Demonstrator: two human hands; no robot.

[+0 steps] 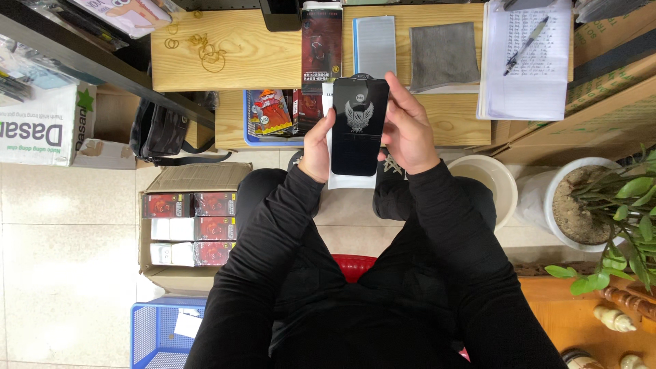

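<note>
Gripping the black screen-protector package (358,126), my left hand (316,147) clamps its left edge. My right hand (408,126) wraps its right edge, over the wooden table's (273,55) front edge.

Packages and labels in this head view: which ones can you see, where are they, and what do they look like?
Black flat pack with winged emblem: held by left hand and right hand.
Tall dark red pack: upright on wooden table.
Red and white small boxes: in floor carton.
White box: far left.
</note>
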